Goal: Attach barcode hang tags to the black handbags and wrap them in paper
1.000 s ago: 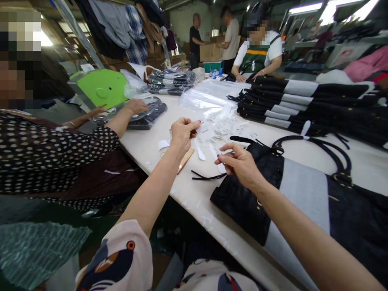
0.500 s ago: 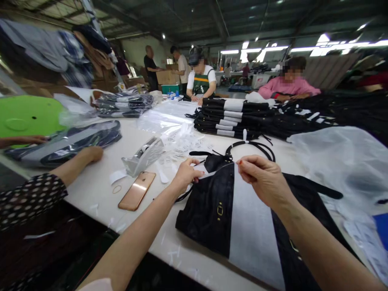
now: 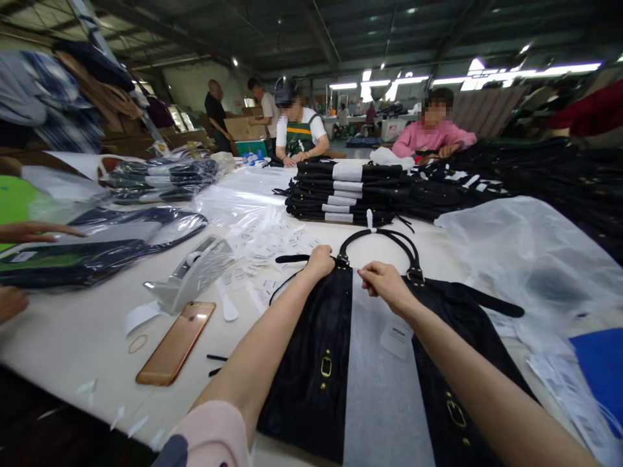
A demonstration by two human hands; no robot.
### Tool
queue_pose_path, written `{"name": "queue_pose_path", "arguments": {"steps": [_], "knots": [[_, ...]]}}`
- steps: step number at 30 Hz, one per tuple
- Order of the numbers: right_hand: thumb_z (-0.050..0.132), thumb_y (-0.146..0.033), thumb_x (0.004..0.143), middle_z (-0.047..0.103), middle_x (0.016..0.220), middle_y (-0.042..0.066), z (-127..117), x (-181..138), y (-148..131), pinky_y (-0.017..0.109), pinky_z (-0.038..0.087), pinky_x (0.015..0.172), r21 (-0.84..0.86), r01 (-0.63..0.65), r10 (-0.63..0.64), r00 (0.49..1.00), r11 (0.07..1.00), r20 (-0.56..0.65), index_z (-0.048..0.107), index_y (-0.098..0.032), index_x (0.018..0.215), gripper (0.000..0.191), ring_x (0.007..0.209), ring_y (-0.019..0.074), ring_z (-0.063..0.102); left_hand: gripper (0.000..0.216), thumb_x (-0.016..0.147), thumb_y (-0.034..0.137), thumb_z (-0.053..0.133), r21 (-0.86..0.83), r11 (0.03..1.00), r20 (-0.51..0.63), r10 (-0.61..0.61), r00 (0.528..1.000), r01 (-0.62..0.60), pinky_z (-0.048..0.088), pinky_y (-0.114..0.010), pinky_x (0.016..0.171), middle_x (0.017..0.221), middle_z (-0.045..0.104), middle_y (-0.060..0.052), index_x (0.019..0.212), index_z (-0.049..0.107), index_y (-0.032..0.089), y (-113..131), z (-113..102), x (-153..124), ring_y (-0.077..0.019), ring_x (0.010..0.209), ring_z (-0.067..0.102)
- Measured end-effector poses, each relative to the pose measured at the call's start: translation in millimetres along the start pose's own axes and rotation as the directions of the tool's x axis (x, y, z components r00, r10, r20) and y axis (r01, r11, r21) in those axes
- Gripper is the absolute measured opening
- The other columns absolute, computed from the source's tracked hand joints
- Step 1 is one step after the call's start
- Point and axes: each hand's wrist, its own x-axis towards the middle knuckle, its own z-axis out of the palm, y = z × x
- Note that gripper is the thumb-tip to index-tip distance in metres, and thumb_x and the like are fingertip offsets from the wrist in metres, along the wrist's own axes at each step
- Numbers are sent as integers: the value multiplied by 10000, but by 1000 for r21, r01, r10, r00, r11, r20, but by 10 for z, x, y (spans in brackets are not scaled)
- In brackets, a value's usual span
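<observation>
A black bag (image 3: 304, 363) with gold buckles lies flat in front of me, its looped handles (image 3: 384, 235) pointing away. A pale grey paper band (image 3: 379, 402) runs down its middle. My left hand (image 3: 321, 261) is closed at the bag's top edge, beside the base of a handle; its fingertips are partly hidden. Over the top of the paper band, my right hand (image 3: 382, 283) is closed in a pinch, and what it holds is too small to make out. A small white printed tag (image 3: 396, 337) lies on the band below my right wrist.
Left of the bag are a gold phone (image 3: 176, 344), a rubber band (image 3: 137, 344), a tape dispenser (image 3: 189, 272) and scattered white tags (image 3: 263, 243). Black bags (image 3: 345, 188) are stacked ahead. Clear plastic (image 3: 525, 259) lies right. Another person's hands (image 3: 41, 231) touch a wrapped bag at left.
The bag's handles are now extended away from me. Both my hands have come closer together at its top edge, and the tag now shows on the paper band. The view has shifted right.
</observation>
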Motion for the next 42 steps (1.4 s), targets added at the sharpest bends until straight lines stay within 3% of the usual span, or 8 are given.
{"name": "queue_pose_path", "arguments": {"steps": [5,12,20,25,29,32,37,42], "knots": [[501,-217,750,589,504,-5,129,239,207,187,365,400,-219,-32,28,999,975,-22,532,-155,636,133,358,72,493,43,587,170,671,-109,994,12,22,1000,-21,399,-250,645,516,544,-10,568,641,145,-214,210,289,-159,646,540],[469,-216,758,621,515,22,169,433,284,193,381,431,-356,-106,87,994,928,-67,573,-146,635,175,386,91,531,218,648,198,585,-409,912,96,14,995,26,279,-189,436,538,513,40,834,672,124,-413,374,348,-60,449,373],[483,-185,750,629,539,20,390,717,326,173,363,382,-351,-92,63,994,932,-91,559,-148,636,142,360,77,519,434,558,118,563,-665,747,226,167,960,27,214,-191,430,541,502,56,970,678,192,-571,379,375,-57,483,357],[513,-169,745,613,530,7,467,745,313,169,360,371,-263,-124,99,989,957,-106,545,-146,627,124,346,64,498,329,600,173,576,-661,749,103,152,983,-47,272,-188,455,609,582,30,906,698,167,-596,436,335,-57,494,389],[559,-131,725,604,550,-2,403,622,176,156,319,346,-16,-245,244,969,969,-48,511,-148,720,51,371,59,496,267,666,299,586,-698,713,5,91,996,-62,307,-192,450,545,571,12,830,706,126,-605,493,326,-72,487,424],[600,-125,696,622,594,9,304,496,86,169,386,408,140,-301,297,953,943,50,504,-155,888,216,452,85,550,252,651,267,616,-769,638,-61,-5,998,-44,324,-191,454,546,591,0,827,701,110,-587,520,335,-68,478,433],[640,-189,657,645,717,19,154,327,118,215,452,538,168,-230,196,961,959,196,510,-177,1044,409,596,114,604,246,591,181,651,-879,474,-115,-110,987,-49,342,-188,469,635,646,-26,822,697,110,-567,515,345,-56,484,447],[702,-153,522,642,782,7,81,250,196,252,472,695,160,-155,96,941,975,325,584,-153,896,392,696,105,596,250,578,165,652,-917,393,-121,-99,988,-73,330,-181,467,658,656,-29,819,695,115,-585,496,346,-46,485,443]]}}
